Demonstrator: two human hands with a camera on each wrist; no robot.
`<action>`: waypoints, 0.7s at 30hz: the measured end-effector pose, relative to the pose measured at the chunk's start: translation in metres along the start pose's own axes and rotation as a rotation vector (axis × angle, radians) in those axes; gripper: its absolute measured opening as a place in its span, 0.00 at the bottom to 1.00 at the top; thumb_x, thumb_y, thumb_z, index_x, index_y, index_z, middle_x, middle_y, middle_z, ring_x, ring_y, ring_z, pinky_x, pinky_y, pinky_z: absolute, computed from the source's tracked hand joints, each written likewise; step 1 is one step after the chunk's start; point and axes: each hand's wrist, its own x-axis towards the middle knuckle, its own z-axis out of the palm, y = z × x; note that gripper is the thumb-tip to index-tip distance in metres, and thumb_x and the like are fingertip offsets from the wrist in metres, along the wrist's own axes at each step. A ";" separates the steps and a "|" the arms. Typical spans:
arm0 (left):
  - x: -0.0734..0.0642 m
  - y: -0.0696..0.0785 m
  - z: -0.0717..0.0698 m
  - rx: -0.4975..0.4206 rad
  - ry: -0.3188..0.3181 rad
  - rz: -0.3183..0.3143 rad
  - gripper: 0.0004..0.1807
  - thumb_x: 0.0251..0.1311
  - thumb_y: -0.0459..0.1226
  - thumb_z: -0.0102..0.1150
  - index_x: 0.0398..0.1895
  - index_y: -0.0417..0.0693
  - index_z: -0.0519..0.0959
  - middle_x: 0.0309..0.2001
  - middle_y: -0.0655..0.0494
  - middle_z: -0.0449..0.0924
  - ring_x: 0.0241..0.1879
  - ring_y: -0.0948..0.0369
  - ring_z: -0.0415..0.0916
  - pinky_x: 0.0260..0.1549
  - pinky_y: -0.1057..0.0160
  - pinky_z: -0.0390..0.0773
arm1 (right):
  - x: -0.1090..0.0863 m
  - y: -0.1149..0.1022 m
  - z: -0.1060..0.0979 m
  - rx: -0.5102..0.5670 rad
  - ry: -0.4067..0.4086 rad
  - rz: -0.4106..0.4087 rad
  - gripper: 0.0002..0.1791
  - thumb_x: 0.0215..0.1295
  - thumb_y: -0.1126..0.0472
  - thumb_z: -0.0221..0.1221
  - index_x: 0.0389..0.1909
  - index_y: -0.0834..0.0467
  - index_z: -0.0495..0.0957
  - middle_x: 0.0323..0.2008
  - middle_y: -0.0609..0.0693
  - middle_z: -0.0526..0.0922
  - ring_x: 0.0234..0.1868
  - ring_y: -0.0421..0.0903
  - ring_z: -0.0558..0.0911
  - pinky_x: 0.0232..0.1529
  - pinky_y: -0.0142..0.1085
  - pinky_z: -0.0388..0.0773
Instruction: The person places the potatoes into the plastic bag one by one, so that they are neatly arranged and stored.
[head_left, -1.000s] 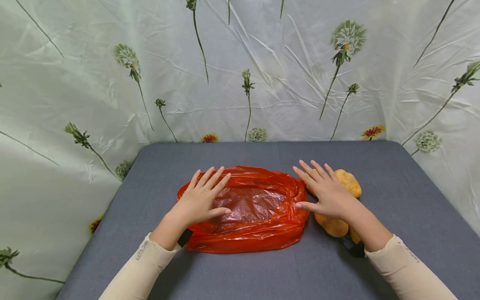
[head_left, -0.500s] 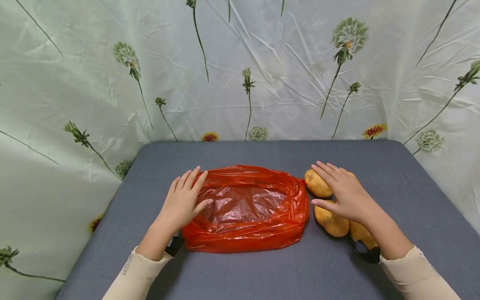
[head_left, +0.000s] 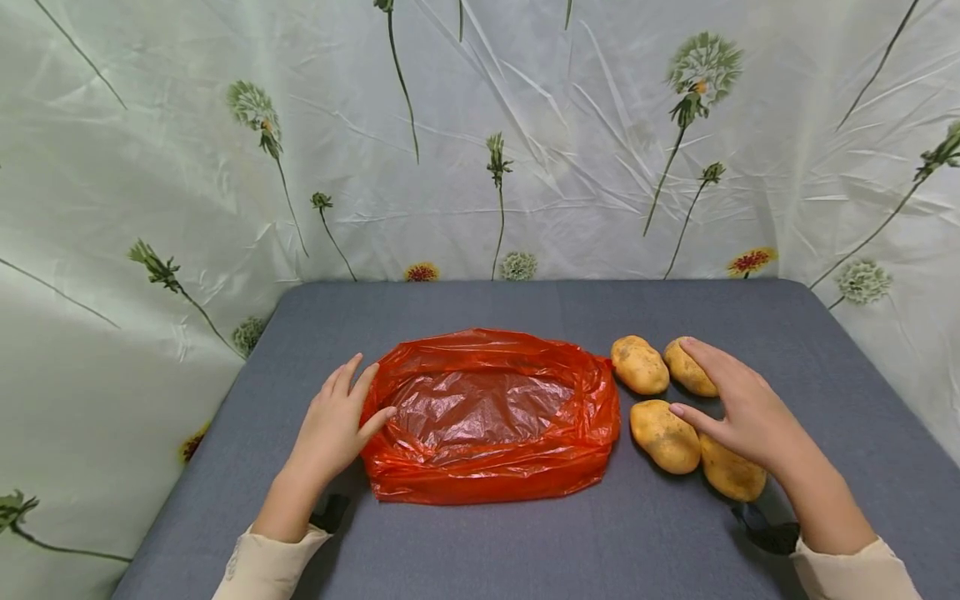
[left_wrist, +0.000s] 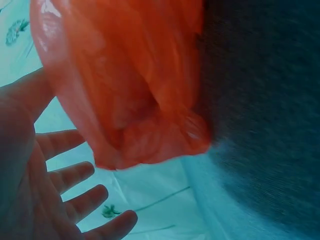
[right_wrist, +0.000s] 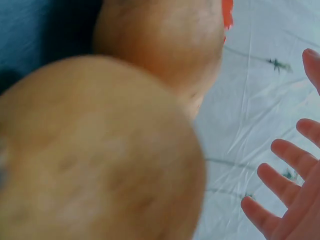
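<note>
A red plastic bag (head_left: 491,475) lies in the middle of the table, its mouth spread wide and facing up. My left hand (head_left: 330,429) hovers by the bag's left end, fingers extended; the left wrist view has the hand (left_wrist: 45,185) beside the red plastic (left_wrist: 130,75), gripping nothing. To the right of the bag lie several potatoes, among them a near one (head_left: 665,437) and a far one (head_left: 640,365). Above the right-hand potatoes is my right hand (head_left: 757,417), fingers apart and holding nothing. A potato (right_wrist: 100,155) looms large in the right wrist view.
A grey cloth-covered table (head_left: 480,550) carries everything. Behind it and along the left hangs a pale curtain (head_left: 585,125) printed with flowers. Dark wrist-camera mounts sit under both wrists.
Both hands have drawn apart and come back toward the person, the left leftward off the bag, the right rightward, uncovering more of the potatoes. Bag and potatoes stay put.
</note>
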 end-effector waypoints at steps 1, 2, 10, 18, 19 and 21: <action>-0.001 -0.001 0.000 -0.011 -0.009 -0.016 0.37 0.53 0.50 0.59 0.62 0.40 0.61 0.63 0.36 0.54 0.59 0.38 0.53 0.49 0.37 0.59 | -0.004 0.002 -0.001 0.009 0.002 0.009 0.45 0.47 0.54 0.67 0.66 0.58 0.56 0.60 0.61 0.63 0.57 0.63 0.64 0.51 0.55 0.59; -0.003 -0.002 0.001 -0.021 -0.017 -0.029 0.37 0.54 0.50 0.59 0.62 0.40 0.61 0.62 0.36 0.54 0.58 0.38 0.53 0.48 0.37 0.59 | -0.007 0.003 -0.001 0.018 0.004 0.015 0.45 0.47 0.55 0.67 0.66 0.58 0.55 0.60 0.62 0.63 0.56 0.63 0.64 0.52 0.55 0.59; -0.011 -0.011 0.007 -0.167 -0.030 -0.080 0.32 0.56 0.46 0.57 0.59 0.35 0.63 0.55 0.36 0.65 0.52 0.40 0.62 0.47 0.40 0.63 | -0.036 0.008 -0.004 0.111 -0.090 0.240 0.44 0.55 0.54 0.62 0.68 0.57 0.49 0.61 0.68 0.58 0.57 0.70 0.58 0.46 0.65 0.54; -0.012 -0.019 0.013 -0.370 -0.045 -0.075 0.37 0.51 0.41 0.63 0.61 0.34 0.60 0.53 0.36 0.64 0.48 0.44 0.66 0.45 0.45 0.68 | -0.065 0.012 -0.003 0.160 -0.190 0.441 0.43 0.57 0.50 0.60 0.69 0.56 0.48 0.58 0.72 0.58 0.53 0.72 0.61 0.39 0.66 0.58; -0.012 -0.020 0.014 -0.388 -0.051 -0.078 0.38 0.51 0.41 0.64 0.61 0.35 0.59 0.53 0.37 0.64 0.46 0.45 0.68 0.42 0.46 0.70 | -0.068 0.012 -0.002 0.167 -0.201 0.459 0.43 0.57 0.50 0.60 0.68 0.56 0.48 0.57 0.71 0.58 0.51 0.72 0.62 0.38 0.66 0.60; -0.013 -0.021 0.015 -0.419 -0.065 -0.086 0.39 0.49 0.40 0.65 0.62 0.36 0.58 0.53 0.37 0.64 0.42 0.47 0.69 0.37 0.50 0.73 | -0.074 0.014 -0.001 0.189 -0.218 0.477 0.44 0.56 0.50 0.60 0.68 0.57 0.48 0.57 0.71 0.58 0.49 0.72 0.64 0.36 0.66 0.61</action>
